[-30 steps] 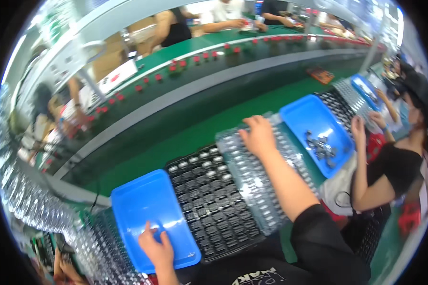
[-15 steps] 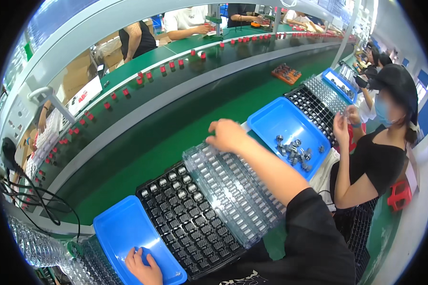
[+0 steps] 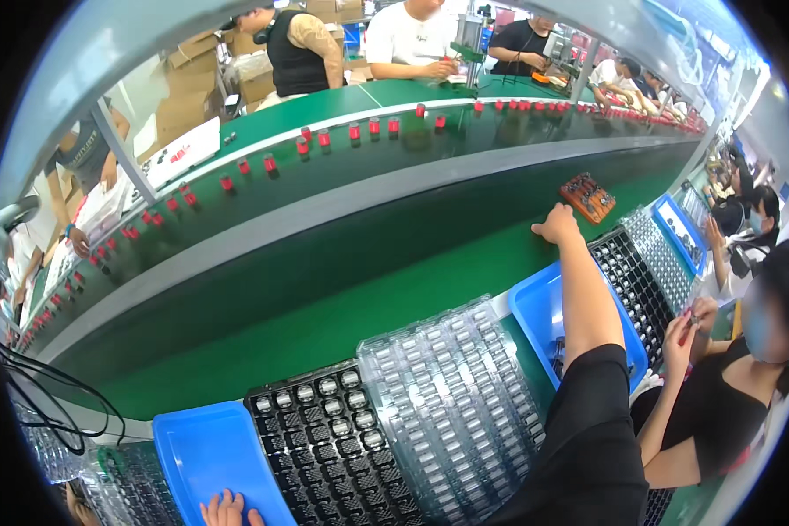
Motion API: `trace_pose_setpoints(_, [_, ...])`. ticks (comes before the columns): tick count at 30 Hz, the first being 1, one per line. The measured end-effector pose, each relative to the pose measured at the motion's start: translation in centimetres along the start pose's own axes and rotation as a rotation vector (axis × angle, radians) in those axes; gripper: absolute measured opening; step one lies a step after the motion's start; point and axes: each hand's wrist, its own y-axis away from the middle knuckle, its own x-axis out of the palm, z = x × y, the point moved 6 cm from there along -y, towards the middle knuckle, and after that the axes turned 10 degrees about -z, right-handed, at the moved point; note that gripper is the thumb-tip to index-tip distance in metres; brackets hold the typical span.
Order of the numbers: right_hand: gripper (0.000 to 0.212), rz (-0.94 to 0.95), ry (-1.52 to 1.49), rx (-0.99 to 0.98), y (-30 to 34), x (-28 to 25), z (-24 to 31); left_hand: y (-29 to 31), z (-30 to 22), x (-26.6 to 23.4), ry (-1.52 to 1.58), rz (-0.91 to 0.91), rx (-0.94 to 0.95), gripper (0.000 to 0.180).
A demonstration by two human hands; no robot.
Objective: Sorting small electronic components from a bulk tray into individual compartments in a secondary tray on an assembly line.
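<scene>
My right hand (image 3: 557,226) is stretched far out over the green conveyor belt (image 3: 368,307), its fingers curled with nothing visible in them. It sits just left of a small orange fixture (image 3: 587,197) lying on the belt. My left hand (image 3: 228,510) rests flat, fingers apart, on the near edge of an empty blue tray (image 3: 210,447) at the bottom left. Between my arms lie a black compartment tray (image 3: 324,438) of small round parts and a stack of clear blister trays (image 3: 451,412).
A blue bin (image 3: 535,311) with small dark parts sits under my right forearm. A person in black (image 3: 719,412) works at my right beside more black and clear trays (image 3: 649,263). Red caps (image 3: 324,138) ride a farther belt, with people seated behind it.
My right hand has left the clear blister trays and reached out to the right across the belt toward the orange fixture. My left hand stays on the blue tray.
</scene>
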Motion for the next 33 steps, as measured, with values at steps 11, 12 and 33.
trace_pose_setpoints(11, [0.15, 0.152, 0.192, -0.11, -3.6, -0.3, 0.1, 0.4, 0.2, 1.0, -0.077, 0.046, 0.007, 0.032])
trace_pose_setpoints(12, [0.149, 0.154, 0.156, -0.097, -3.6, -0.1, 0.5, 0.6, 0.2, 0.9, -0.074, 0.048, 0.008, 0.032])
trace_pose_setpoints(33, [0.123, 0.148, -0.293, -0.087, 1.9, -2.0, 6.7, 0.9, 0.5, 0.7, -0.066, 0.041, -0.034, 0.034])
